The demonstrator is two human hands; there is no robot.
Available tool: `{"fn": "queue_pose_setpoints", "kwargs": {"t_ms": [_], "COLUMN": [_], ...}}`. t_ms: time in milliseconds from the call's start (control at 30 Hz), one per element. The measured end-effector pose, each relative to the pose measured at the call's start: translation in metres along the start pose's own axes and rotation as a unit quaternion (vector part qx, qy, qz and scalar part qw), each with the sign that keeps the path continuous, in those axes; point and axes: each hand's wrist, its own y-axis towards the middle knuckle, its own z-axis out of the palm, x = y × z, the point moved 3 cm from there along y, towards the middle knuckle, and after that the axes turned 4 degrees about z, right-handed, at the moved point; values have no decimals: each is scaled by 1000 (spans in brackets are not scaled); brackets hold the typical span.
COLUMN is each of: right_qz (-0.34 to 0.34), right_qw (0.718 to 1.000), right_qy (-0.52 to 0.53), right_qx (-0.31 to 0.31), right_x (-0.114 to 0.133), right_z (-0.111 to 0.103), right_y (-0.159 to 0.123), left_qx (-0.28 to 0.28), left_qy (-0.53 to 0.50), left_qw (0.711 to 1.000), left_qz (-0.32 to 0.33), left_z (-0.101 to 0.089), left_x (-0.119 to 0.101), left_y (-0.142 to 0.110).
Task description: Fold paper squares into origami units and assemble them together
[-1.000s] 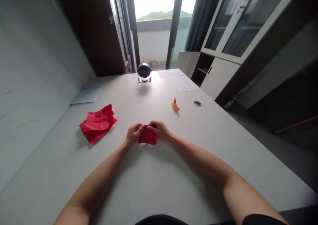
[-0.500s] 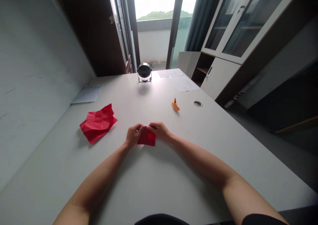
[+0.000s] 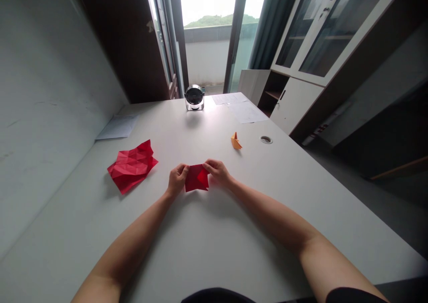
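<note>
Between my two hands is a small folded piece of red paper (image 3: 195,179), roughly square, held just above the white table (image 3: 214,240). My left hand (image 3: 178,178) pinches its upper left corner with thumb and fingers. At the upper right corner, my right hand (image 3: 216,171) grips it the same way. The paper's lower edge hangs free, with small points at the lower right. A larger sheet of creased red paper (image 3: 133,165) lies to the left of my hands. Beyond my right hand stands a small orange folded-paper figure (image 3: 236,141).
A round black device on a metal stand (image 3: 194,99) is at the table's far edge. Printed sheets (image 3: 247,112) lie at the back right, white papers (image 3: 117,127) at the left by the wall. A cable hole (image 3: 266,140) is near the right edge.
My hands have moved apart to the paper's outer corners and slightly up. More of its top edge shows, and the paper has risen a little with them.
</note>
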Motion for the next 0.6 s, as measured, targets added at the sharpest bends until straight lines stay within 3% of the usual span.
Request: {"fn": "queue_pose_setpoints", "kwargs": {"t_ms": [200,333,433,600], "right_qz": [-16,4,31,15], "right_qw": [1000,999,998,1000], "right_qy": [8,23,21,-8], "right_qx": [-17,27,59,11], "right_x": [3,2,0,-4], "right_z": [-1,3,6,3], "right_y": [-1,-3,-5,-3], "left_qx": [27,10,35,70], "left_qy": [-16,-42,-70,-49], "left_qw": [1000,999,997,996], "left_qz": [-4,-12,-12,-3], "left_z": [3,1,4,8], "left_x": [2,4,5,4], "left_y": [1,1,1,-1]}}
